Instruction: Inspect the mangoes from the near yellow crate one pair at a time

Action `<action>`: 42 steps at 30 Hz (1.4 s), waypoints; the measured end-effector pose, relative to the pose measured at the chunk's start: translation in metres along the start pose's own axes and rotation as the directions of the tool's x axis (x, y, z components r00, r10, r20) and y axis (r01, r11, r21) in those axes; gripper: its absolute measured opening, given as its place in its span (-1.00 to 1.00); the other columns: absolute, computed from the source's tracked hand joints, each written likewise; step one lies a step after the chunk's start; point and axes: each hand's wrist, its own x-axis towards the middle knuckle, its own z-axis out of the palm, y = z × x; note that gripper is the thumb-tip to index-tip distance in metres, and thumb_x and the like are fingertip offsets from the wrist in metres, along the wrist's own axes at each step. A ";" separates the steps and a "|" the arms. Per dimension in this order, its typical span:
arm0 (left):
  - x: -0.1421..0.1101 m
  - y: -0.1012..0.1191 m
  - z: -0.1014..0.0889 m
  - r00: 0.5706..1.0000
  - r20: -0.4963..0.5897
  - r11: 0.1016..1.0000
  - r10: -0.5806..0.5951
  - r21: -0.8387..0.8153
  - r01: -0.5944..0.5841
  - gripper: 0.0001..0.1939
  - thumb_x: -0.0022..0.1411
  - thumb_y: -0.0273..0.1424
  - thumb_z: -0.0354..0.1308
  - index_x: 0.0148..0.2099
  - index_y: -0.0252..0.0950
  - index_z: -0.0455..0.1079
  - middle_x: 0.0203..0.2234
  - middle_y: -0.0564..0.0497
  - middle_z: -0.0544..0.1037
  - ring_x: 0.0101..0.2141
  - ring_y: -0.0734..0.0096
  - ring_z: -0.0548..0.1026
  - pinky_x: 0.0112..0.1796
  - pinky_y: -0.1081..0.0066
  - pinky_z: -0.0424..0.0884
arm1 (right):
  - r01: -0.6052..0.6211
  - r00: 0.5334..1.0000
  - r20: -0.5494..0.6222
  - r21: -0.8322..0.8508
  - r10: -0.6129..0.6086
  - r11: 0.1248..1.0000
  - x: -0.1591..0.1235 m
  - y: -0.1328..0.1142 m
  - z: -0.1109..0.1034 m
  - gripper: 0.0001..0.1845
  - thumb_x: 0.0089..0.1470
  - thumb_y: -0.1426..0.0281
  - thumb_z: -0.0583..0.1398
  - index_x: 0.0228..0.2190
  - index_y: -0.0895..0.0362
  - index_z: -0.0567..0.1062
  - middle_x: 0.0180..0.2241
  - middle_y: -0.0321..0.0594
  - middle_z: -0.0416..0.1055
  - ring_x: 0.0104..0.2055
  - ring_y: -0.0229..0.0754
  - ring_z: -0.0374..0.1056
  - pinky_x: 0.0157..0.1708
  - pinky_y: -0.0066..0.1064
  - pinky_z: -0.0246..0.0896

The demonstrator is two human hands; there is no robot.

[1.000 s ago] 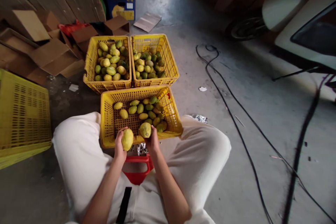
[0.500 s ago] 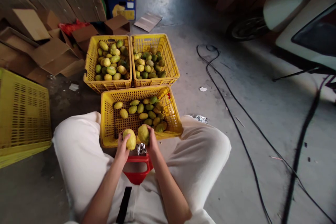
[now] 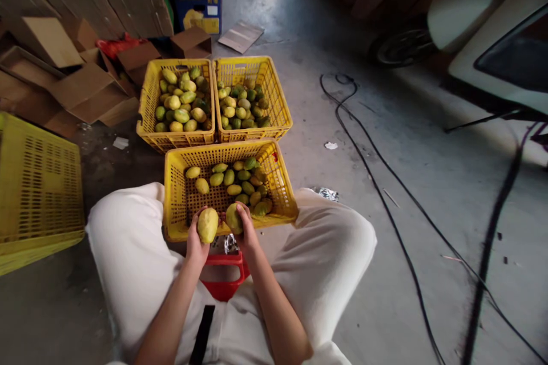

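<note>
My left hand (image 3: 196, 244) is closed round a yellow, slightly lumpy papaya (image 3: 208, 226). A greener papaya (image 3: 233, 218) sits in my right hand (image 3: 247, 230), fingers wrapped over its far and right sides. Both fruits are held side by side, a small gap apart, over the near rim of a yellow plastic crate (image 3: 176, 197). Inside that crate lie several yellow-green papayas (image 3: 234, 189), mostly toward the right, with two more yellow ones at the left.
Behind stand two yellow crates (image 3: 148, 88) (image 3: 280, 102) of similar fruit. Another yellow crate (image 3: 40, 182) is at the left. A red plastic piece (image 3: 225, 285) sits between my legs. Cardboard boxes (image 3: 89, 91) lie back left; black cables (image 3: 377, 182) and a scooter (image 3: 492, 40) are at the right.
The papaya in my left hand has turned and shifted slightly left, its long side now facing up. My right hand has rolled its papaya a little, with its fingers now further over the top.
</note>
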 end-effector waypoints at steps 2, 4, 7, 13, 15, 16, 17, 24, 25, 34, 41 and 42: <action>0.000 0.000 -0.001 1.000 -0.012 1.000 0.005 0.006 -0.005 -0.63 0.16 -0.07 0.48 -0.10 -0.16 0.61 -0.05 -0.15 0.73 0.20 -0.04 0.62 0.09 0.07 0.69 | -0.069 0.997 0.018 0.004 0.069 0.998 -0.004 -0.003 0.001 -0.46 -0.14 0.08 0.53 -0.13 -0.02 0.61 -0.30 -0.31 0.64 -0.26 -0.08 0.54 -0.26 -0.31 0.49; -0.001 -0.001 -0.004 0.999 -0.008 0.999 0.032 0.033 -0.031 -0.59 0.13 -0.06 0.50 -0.06 -0.15 0.62 0.02 -0.14 0.72 0.24 -0.06 0.60 0.11 0.07 0.68 | -0.117 0.992 0.044 -0.008 0.117 0.993 -0.008 -0.006 0.002 -0.45 -0.16 0.11 0.53 -0.12 -0.01 0.61 -0.28 -0.33 0.65 -0.23 -0.08 0.55 -0.23 -0.32 0.47; -0.005 -0.003 -0.005 0.997 0.009 0.992 0.071 0.100 -0.072 -0.56 0.04 -0.17 0.57 -0.04 -0.13 0.64 0.04 -0.11 0.72 0.22 -0.04 0.60 0.11 0.15 0.66 | -0.155 0.985 0.071 -0.029 0.157 0.987 -0.010 -0.009 0.003 -0.54 -0.14 0.06 0.47 -0.21 0.01 0.63 -0.31 -0.33 0.66 -0.23 -0.06 0.56 -0.22 -0.32 0.46; -0.009 0.002 -0.004 0.998 0.065 0.979 -0.020 0.203 0.006 -0.62 0.03 -0.30 0.55 -0.08 -0.15 0.62 -0.07 -0.10 0.74 0.20 -0.02 0.62 0.09 0.22 0.65 | -0.148 0.987 0.048 -0.090 0.153 0.985 -0.002 -0.005 0.000 -0.53 -0.19 -0.02 0.49 -0.35 0.05 0.66 -0.40 -0.32 0.65 -0.30 -0.11 0.53 -0.27 -0.37 0.44; -0.008 0.002 -0.005 0.999 0.054 0.978 0.001 0.209 -0.013 -0.68 0.07 -0.29 0.54 -0.10 -0.10 0.63 -0.03 -0.14 0.73 0.25 -0.06 0.58 0.15 0.14 0.62 | -0.158 0.987 0.012 -0.120 0.161 0.980 0.003 0.001 -0.005 -0.47 -0.20 -0.10 0.50 -0.40 0.07 0.66 -0.41 -0.28 0.66 -0.33 -0.10 0.53 -0.29 -0.34 0.45; -0.007 0.002 -0.005 0.998 0.053 0.976 0.015 0.216 -0.026 -0.70 0.09 -0.27 0.53 -0.11 -0.08 0.63 0.00 -0.14 0.73 0.27 -0.07 0.56 0.19 0.11 0.60 | -0.176 0.984 -0.006 -0.144 0.177 0.974 0.007 0.004 -0.007 -0.43 -0.20 -0.16 0.48 -0.42 0.07 0.65 -0.43 -0.25 0.66 -0.34 -0.07 0.54 -0.30 -0.31 0.46; -0.007 0.002 -0.005 0.998 0.056 0.974 0.025 0.225 -0.037 -0.71 0.11 -0.24 0.51 -0.10 -0.08 0.63 0.03 -0.15 0.72 0.29 -0.08 0.54 0.23 0.08 0.57 | -0.193 0.981 -0.025 -0.172 0.192 0.966 0.010 0.008 -0.009 -0.40 -0.17 -0.22 0.45 -0.44 0.06 0.64 -0.45 -0.22 0.65 -0.35 -0.03 0.55 -0.31 -0.27 0.48; -0.002 -0.001 -0.003 0.998 0.013 0.971 0.060 0.231 -0.061 -0.50 0.17 -0.01 0.42 0.00 -0.26 0.63 0.14 -0.21 0.69 0.28 -0.12 0.54 0.28 0.08 0.50 | -0.179 0.983 -0.093 -0.307 0.158 0.935 0.020 0.018 -0.014 -0.34 0.03 -0.32 0.30 -0.34 0.05 0.64 -0.32 -0.10 0.68 -0.10 0.14 0.62 -0.18 -0.15 0.58; -0.003 -0.001 -0.002 0.998 0.011 0.973 0.057 0.221 -0.059 -0.48 0.18 0.01 0.42 0.01 -0.27 0.63 0.14 -0.22 0.70 0.27 -0.12 0.56 0.27 0.07 0.52 | -0.155 0.987 -0.083 -0.320 0.135 0.935 0.019 0.018 -0.013 -0.34 0.00 -0.31 0.33 -0.33 0.04 0.63 -0.30 -0.11 0.67 -0.09 0.13 0.61 -0.19 -0.17 0.58; -0.003 -0.004 -0.005 0.995 0.035 0.962 0.089 0.256 -0.095 -0.38 -0.11 -0.19 0.63 0.01 -0.19 0.58 -0.06 -0.10 0.74 -0.04 0.14 0.69 0.00 0.27 0.59 | -0.066 0.991 0.087 -0.326 0.100 0.943 -0.003 0.007 -0.006 -0.26 -0.26 0.03 0.55 -0.07 0.00 0.48 -0.24 -0.27 0.59 -0.32 -0.12 0.50 -0.43 -0.35 0.51; -0.002 -0.011 -0.005 0.993 -0.019 0.951 0.113 0.291 -0.103 -0.50 -0.08 -0.11 0.58 -0.15 -0.22 0.55 -0.25 -0.05 0.70 -0.17 0.18 0.67 -0.11 0.29 0.58 | 0.147 0.989 0.090 -0.482 -0.118 0.864 0.001 -0.003 -0.001 -0.50 -0.09 -0.02 0.31 -0.19 0.05 0.59 -0.19 -0.16 0.64 -0.10 0.03 0.50 -0.03 -0.18 0.48; -0.002 -0.011 -0.003 0.994 -0.035 0.957 0.106 0.277 -0.092 -0.54 -0.04 -0.11 0.55 -0.15 -0.21 0.56 -0.23 -0.06 0.70 -0.14 0.16 0.67 -0.08 0.28 0.59 | 0.160 0.987 0.088 -0.500 -0.134 0.851 0.003 -0.002 -0.001 -0.50 -0.06 -0.04 0.25 -0.21 0.05 0.60 -0.18 -0.13 0.65 -0.07 0.05 0.50 0.02 -0.15 0.46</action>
